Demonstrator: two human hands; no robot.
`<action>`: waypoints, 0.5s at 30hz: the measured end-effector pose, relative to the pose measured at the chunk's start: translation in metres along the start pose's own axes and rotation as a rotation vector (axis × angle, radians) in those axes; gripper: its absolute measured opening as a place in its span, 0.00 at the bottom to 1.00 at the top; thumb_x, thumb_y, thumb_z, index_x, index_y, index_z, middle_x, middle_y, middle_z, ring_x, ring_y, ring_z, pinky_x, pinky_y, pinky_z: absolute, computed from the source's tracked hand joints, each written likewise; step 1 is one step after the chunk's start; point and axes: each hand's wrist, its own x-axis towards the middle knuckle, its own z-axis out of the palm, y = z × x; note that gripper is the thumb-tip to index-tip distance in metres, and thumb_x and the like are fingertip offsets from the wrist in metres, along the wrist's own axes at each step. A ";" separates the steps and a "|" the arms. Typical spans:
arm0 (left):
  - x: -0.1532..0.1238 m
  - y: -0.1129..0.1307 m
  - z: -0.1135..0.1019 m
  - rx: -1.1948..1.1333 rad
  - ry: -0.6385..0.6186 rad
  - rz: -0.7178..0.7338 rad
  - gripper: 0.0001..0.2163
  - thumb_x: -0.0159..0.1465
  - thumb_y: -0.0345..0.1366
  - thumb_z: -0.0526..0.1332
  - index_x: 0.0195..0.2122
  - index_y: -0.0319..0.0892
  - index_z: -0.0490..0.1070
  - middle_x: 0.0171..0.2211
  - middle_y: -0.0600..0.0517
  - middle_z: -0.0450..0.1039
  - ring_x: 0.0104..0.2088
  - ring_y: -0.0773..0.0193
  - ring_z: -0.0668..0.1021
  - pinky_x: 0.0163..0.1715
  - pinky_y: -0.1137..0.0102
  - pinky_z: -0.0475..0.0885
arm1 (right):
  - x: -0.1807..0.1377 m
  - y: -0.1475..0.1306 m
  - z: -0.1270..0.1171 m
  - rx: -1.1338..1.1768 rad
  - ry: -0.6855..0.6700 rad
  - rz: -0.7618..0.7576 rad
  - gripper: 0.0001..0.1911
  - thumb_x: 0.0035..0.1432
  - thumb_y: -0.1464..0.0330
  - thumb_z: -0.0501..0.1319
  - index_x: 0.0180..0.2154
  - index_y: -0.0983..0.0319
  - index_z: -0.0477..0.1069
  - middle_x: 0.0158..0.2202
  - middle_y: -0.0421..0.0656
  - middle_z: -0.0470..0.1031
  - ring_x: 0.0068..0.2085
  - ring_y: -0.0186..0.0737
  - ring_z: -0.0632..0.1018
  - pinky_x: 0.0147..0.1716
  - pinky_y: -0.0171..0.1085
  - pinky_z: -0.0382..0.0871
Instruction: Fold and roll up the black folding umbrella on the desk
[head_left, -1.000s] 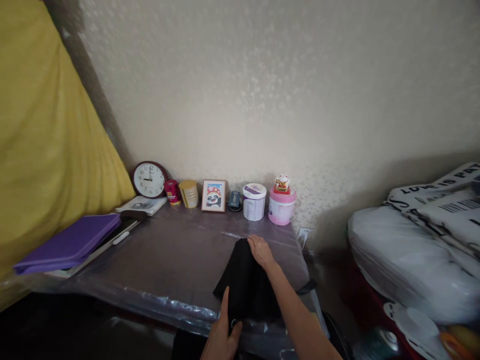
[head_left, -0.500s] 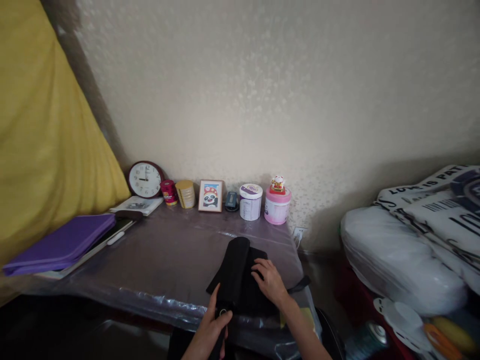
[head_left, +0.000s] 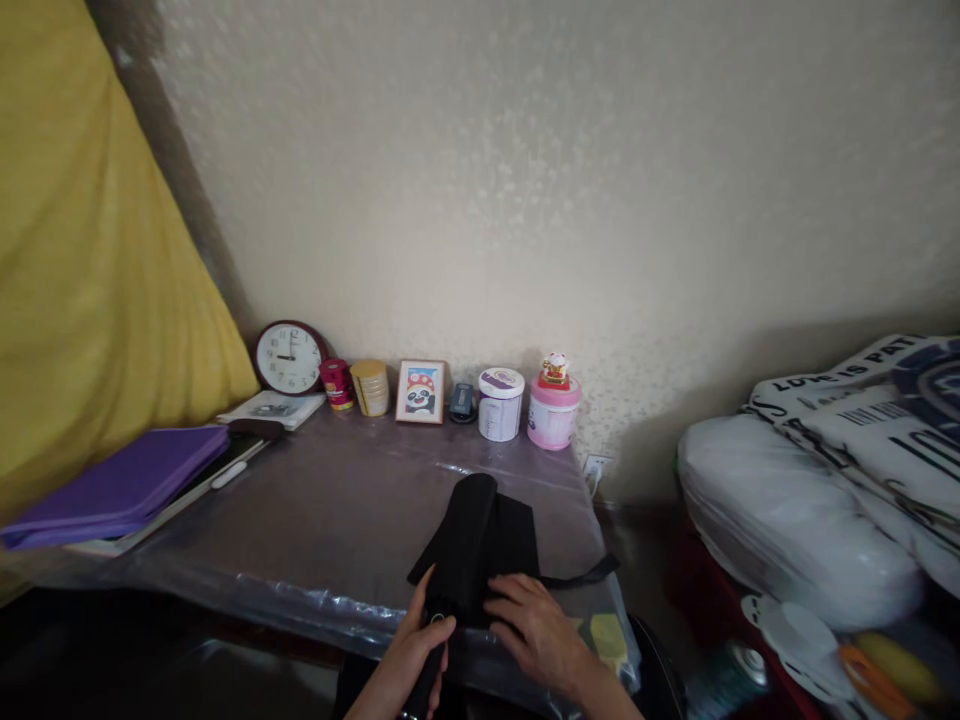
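A folded black umbrella (head_left: 471, 545) lies on the plastic-covered table (head_left: 337, 510), its canopy bunched and a black strap (head_left: 581, 576) trailing to the right. My left hand (head_left: 412, 655) is wrapped round the umbrella's handle at the table's front edge, thumb near a round button. Just right of it, my right hand (head_left: 532, 625) lies on the near end of the canopy with its fingers spread flat.
Along the wall stand a clock (head_left: 289, 357), a red tin (head_left: 336, 384), a yellow jar (head_left: 370, 387), a panda picture (head_left: 420, 391), a white tub (head_left: 500, 403) and a pink tub (head_left: 553, 413). A purple folder (head_left: 124, 482) lies left. Bedding (head_left: 810, 500) is piled right.
My right hand has slid from the far end of the umbrella back toward me along the canopy. My left hand has closed on the handle.
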 end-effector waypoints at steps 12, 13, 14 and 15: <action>0.003 0.001 -0.002 -0.022 -0.019 0.037 0.44 0.53 0.49 0.58 0.60 0.49 0.23 0.14 0.61 0.66 0.11 0.69 0.70 0.13 0.78 0.62 | 0.024 0.087 0.005 0.221 0.465 0.606 0.12 0.51 0.63 0.51 0.32 0.60 0.71 0.25 0.42 0.75 0.28 0.41 0.76 0.27 0.37 0.69; 0.004 0.001 -0.003 -0.024 -0.028 0.045 0.45 0.53 0.49 0.59 0.60 0.48 0.23 0.14 0.61 0.66 0.12 0.69 0.71 0.14 0.77 0.63 | 0.027 0.088 0.006 0.252 0.478 0.616 0.13 0.50 0.62 0.51 0.31 0.60 0.72 0.23 0.41 0.75 0.27 0.41 0.76 0.25 0.36 0.68; 0.005 0.001 -0.004 -0.025 -0.034 0.049 0.46 0.53 0.49 0.59 0.60 0.48 0.23 0.14 0.61 0.66 0.12 0.68 0.71 0.14 0.77 0.64 | 0.029 0.089 0.007 0.275 0.491 0.622 0.13 0.50 0.61 0.51 0.31 0.60 0.72 0.22 0.41 0.74 0.27 0.40 0.76 0.24 0.36 0.68; 0.005 0.001 -0.005 -0.024 -0.035 0.048 0.46 0.53 0.49 0.59 0.60 0.47 0.23 0.14 0.61 0.66 0.12 0.68 0.71 0.15 0.77 0.65 | 0.031 0.089 0.007 0.288 0.500 0.625 0.14 0.50 0.60 0.51 0.30 0.60 0.72 0.22 0.41 0.74 0.27 0.41 0.76 0.24 0.35 0.67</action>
